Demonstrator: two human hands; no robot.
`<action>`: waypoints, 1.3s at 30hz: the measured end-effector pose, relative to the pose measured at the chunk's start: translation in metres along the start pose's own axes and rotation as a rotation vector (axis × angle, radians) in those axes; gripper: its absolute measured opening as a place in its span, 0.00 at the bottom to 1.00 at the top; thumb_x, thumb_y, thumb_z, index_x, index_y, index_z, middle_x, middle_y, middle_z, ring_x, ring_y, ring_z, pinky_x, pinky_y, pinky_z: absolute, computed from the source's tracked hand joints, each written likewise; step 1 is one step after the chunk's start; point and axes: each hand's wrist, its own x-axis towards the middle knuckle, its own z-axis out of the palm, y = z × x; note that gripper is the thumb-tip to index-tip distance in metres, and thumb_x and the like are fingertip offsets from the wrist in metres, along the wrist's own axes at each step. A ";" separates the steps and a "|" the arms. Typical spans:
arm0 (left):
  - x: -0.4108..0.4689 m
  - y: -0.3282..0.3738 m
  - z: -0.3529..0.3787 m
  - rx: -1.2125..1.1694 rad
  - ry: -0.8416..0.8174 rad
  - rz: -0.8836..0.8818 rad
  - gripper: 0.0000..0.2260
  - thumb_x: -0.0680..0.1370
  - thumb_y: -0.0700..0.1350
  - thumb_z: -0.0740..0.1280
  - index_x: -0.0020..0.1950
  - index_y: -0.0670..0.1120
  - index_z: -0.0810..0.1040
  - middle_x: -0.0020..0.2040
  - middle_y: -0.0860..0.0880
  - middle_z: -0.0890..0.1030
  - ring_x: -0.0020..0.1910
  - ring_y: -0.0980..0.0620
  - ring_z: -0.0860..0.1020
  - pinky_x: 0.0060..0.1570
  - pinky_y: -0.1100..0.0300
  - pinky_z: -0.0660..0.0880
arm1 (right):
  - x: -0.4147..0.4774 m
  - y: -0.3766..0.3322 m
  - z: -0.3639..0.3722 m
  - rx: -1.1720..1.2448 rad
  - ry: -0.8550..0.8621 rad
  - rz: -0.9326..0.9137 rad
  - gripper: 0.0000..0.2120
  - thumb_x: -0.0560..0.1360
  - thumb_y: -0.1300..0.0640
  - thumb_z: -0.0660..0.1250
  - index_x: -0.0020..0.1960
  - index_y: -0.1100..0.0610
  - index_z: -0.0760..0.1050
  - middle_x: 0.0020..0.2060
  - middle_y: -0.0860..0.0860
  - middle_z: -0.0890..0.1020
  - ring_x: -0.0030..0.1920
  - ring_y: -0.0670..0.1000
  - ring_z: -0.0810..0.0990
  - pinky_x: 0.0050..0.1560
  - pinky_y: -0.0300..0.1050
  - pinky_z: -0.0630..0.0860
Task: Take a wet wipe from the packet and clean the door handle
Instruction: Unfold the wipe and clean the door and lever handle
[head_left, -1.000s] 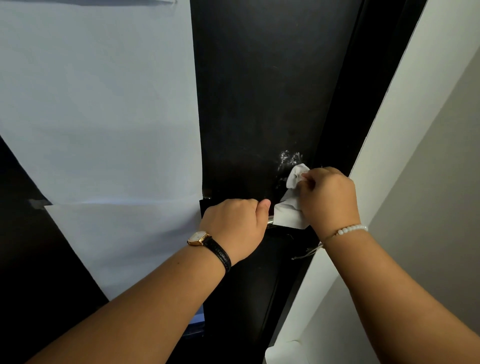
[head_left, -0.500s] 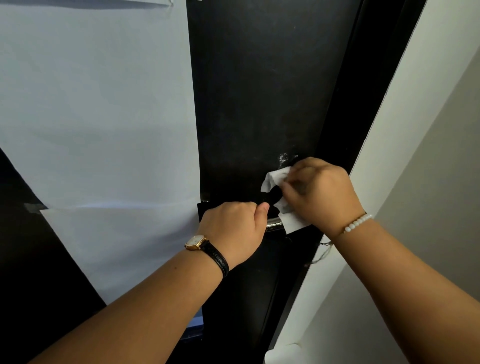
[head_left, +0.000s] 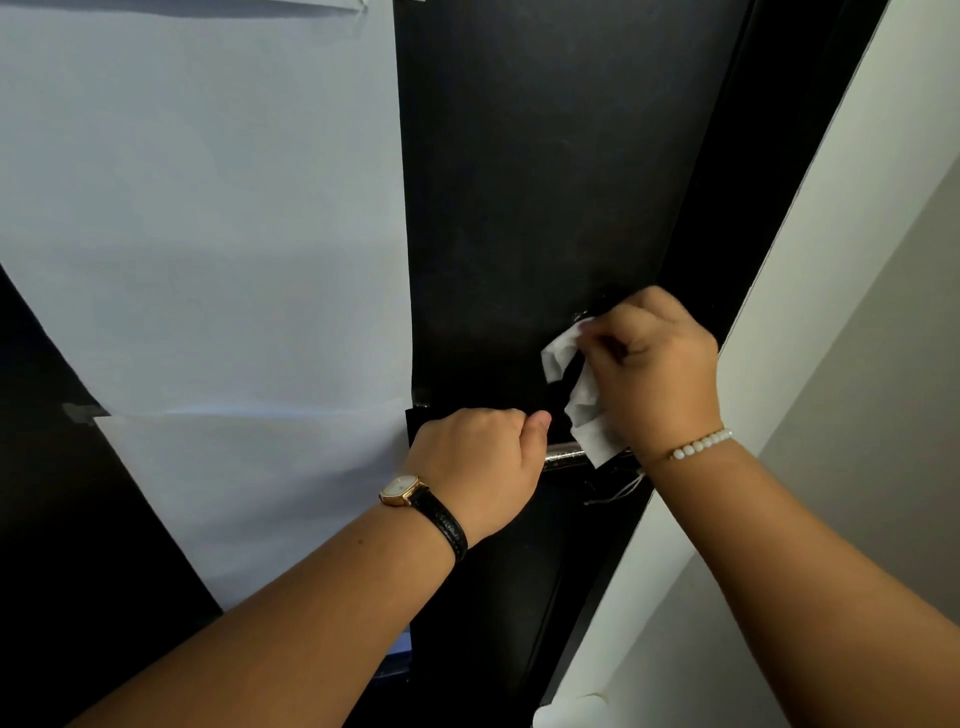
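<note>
My left hand (head_left: 480, 460), with a watch on the wrist, is closed around the metal door handle (head_left: 563, 456) on the black door (head_left: 530, 182); only a short shiny stretch of the handle shows. My right hand (head_left: 657, 364), wearing a bead bracelet, pinches a crumpled white wet wipe (head_left: 579, 395) against the door just above the handle's right end. The wipe's lower corner hangs over the handle. No wipe packet is in view.
Large pale blue paper sheets (head_left: 208, 218) cover the door's left part. The black door frame (head_left: 737, 182) and a white wall (head_left: 831, 260) run along the right. Loose threads (head_left: 615, 493) dangle below the handle.
My right hand has moved the wipe leftward and up over the door beside the handle, covering the pale smear seen earlier. My left hand has kept its grip on the handle.
</note>
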 end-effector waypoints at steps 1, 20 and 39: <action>0.000 0.000 0.000 0.001 0.000 -0.001 0.19 0.80 0.54 0.49 0.31 0.50 0.64 0.26 0.53 0.66 0.29 0.51 0.69 0.26 0.59 0.60 | 0.000 -0.002 0.000 0.015 0.035 0.008 0.03 0.67 0.67 0.69 0.35 0.64 0.79 0.34 0.58 0.78 0.34 0.54 0.78 0.33 0.41 0.74; 0.000 -0.001 0.002 0.022 0.012 0.001 0.19 0.80 0.54 0.49 0.34 0.49 0.68 0.26 0.54 0.67 0.30 0.52 0.70 0.27 0.59 0.63 | -0.009 0.030 -0.008 -0.003 -0.195 -0.160 0.06 0.68 0.64 0.69 0.42 0.59 0.84 0.39 0.54 0.82 0.38 0.53 0.82 0.39 0.36 0.74; 0.000 -0.002 0.004 0.048 0.007 -0.013 0.19 0.79 0.54 0.49 0.33 0.49 0.69 0.25 0.54 0.67 0.25 0.55 0.66 0.25 0.62 0.60 | -0.021 0.027 -0.012 -0.086 -0.224 0.020 0.07 0.67 0.67 0.68 0.42 0.62 0.83 0.35 0.59 0.81 0.34 0.60 0.81 0.38 0.46 0.78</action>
